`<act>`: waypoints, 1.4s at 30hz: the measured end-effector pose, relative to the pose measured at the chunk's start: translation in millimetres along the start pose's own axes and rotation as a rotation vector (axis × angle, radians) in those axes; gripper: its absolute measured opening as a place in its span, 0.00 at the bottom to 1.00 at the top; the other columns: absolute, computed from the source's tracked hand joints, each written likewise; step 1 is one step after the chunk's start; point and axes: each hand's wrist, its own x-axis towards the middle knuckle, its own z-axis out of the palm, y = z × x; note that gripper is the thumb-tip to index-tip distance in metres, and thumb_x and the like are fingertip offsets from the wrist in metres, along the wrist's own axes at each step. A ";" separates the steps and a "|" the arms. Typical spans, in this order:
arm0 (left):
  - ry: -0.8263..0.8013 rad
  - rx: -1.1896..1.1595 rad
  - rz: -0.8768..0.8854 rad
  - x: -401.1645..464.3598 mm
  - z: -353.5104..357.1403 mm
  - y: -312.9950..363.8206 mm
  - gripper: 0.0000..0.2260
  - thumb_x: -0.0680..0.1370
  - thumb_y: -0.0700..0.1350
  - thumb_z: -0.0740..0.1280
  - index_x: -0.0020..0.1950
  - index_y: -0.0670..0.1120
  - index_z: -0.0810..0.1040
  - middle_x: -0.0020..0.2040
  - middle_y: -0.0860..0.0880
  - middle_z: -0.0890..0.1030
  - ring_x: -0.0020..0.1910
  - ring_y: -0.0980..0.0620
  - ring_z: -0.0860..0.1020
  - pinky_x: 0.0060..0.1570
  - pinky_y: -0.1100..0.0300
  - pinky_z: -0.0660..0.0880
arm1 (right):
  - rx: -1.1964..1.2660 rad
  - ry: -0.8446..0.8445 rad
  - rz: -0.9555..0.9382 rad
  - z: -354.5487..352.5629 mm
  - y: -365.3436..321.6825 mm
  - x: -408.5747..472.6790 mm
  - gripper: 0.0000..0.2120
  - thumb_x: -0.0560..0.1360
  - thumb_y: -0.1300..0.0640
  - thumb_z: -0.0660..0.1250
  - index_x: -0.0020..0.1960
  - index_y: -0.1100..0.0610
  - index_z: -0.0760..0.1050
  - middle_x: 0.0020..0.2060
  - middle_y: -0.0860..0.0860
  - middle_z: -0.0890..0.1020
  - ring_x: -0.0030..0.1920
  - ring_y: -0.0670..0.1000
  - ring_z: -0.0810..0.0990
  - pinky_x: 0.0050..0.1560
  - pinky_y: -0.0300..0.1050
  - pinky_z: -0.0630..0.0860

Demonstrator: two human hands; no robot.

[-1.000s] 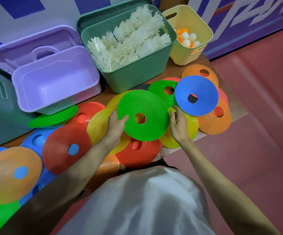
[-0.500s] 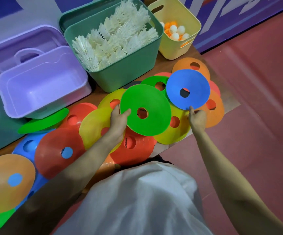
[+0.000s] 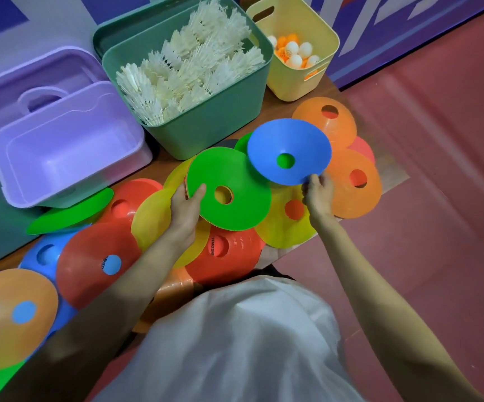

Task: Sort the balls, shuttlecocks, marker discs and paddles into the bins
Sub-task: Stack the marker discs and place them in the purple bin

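While the left hand (image 3: 187, 206) grips a green disc (image 3: 230, 188) by its left rim, thumb curled over the top face and fingers hidden beneath, the right hand (image 3: 319, 192) pinches the near edge of a blue disc (image 3: 289, 150) between thumb and fingertips. That blue disc is tilted, its far side raised above the pile, and its lower left edge overlaps the green disc's upper right. Both sit over a loose heap of marker discs in yellow (image 3: 285, 224), red (image 3: 229, 256) and orange (image 3: 354, 182). Behind the heap stand three bins: a purple bin (image 3: 60, 146) well to the left, a green bin (image 3: 206, 123) full of white shuttlecocks (image 3: 188, 68), and a yellow bin (image 3: 298, 82) holding white and orange balls (image 3: 294, 52)
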 end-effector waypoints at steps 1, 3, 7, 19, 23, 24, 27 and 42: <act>-0.007 -0.006 -0.004 0.4 -1.2 0.3 0.13 0.80 0.42 0.65 0.65 0.44 0.75 0.61 0.46 0.80 0.59 0.47 0.79 0.61 0.44 0.75 | -0.003 -0.063 -0.016 3.2 -2.6 -7.1 0.12 0.76 0.64 0.55 0.35 0.54 0.59 0.27 0.51 0.62 0.26 0.46 0.58 0.27 0.41 0.55; -0.028 -0.032 -0.018 0.0 -2.1 2.2 0.15 0.80 0.44 0.65 0.66 0.43 0.75 0.60 0.46 0.81 0.58 0.48 0.80 0.59 0.46 0.77 | -0.023 -0.182 -0.041 9.3 -6.6 -20.4 0.14 0.77 0.65 0.55 0.35 0.55 0.59 0.26 0.51 0.61 0.24 0.44 0.57 0.25 0.39 0.55; -0.039 -0.090 -0.033 -1.0 0.5 6.0 0.16 0.79 0.47 0.67 0.65 0.43 0.75 0.59 0.48 0.82 0.58 0.49 0.80 0.54 0.50 0.79 | -0.178 -0.402 -0.142 19.3 0.2 -32.6 0.12 0.75 0.57 0.58 0.34 0.57 0.62 0.26 0.49 0.64 0.26 0.46 0.62 0.29 0.45 0.58; 0.003 -0.083 -0.031 5.5 2.8 8.9 0.13 0.78 0.32 0.63 0.58 0.46 0.73 0.55 0.46 0.80 0.52 0.47 0.80 0.50 0.51 0.78 | -0.349 -0.278 -0.168 4.0 14.4 -33.7 0.15 0.81 0.55 0.60 0.40 0.64 0.70 0.29 0.54 0.75 0.30 0.52 0.73 0.34 0.49 0.69; -0.004 -0.129 -0.048 4.7 2.7 8.9 0.15 0.77 0.30 0.61 0.60 0.45 0.72 0.54 0.47 0.80 0.50 0.50 0.80 0.49 0.53 0.78 | -0.381 0.086 -0.008 -13.7 44.3 -25.7 0.03 0.77 0.62 0.60 0.45 0.62 0.69 0.38 0.57 0.75 0.41 0.58 0.74 0.42 0.56 0.70; -0.008 -0.131 -0.055 4.1 3.4 7.6 0.16 0.77 0.30 0.61 0.61 0.44 0.72 0.55 0.47 0.80 0.50 0.49 0.80 0.49 0.53 0.78 | -0.423 0.145 0.036 -18.3 50.1 -26.3 0.04 0.76 0.62 0.61 0.49 0.63 0.69 0.43 0.59 0.75 0.47 0.59 0.74 0.47 0.57 0.71; -0.019 -0.129 -0.071 0.5 6.7 3.6 0.15 0.77 0.30 0.62 0.60 0.44 0.73 0.52 0.49 0.81 0.49 0.50 0.80 0.45 0.56 0.79 | -0.511 0.206 0.166 -27.1 72.6 -26.7 0.16 0.75 0.61 0.62 0.59 0.70 0.67 0.58 0.65 0.72 0.59 0.65 0.69 0.59 0.58 0.67; -0.022 -0.051 -0.068 -3.9 -0.3 -1.3 0.14 0.78 0.33 0.63 0.62 0.41 0.74 0.53 0.47 0.81 0.51 0.47 0.80 0.51 0.52 0.78 | 0.002 0.242 0.251 -17.2 62.5 -39.0 0.10 0.72 0.52 0.68 0.46 0.57 0.70 0.47 0.55 0.75 0.50 0.54 0.73 0.48 0.47 0.70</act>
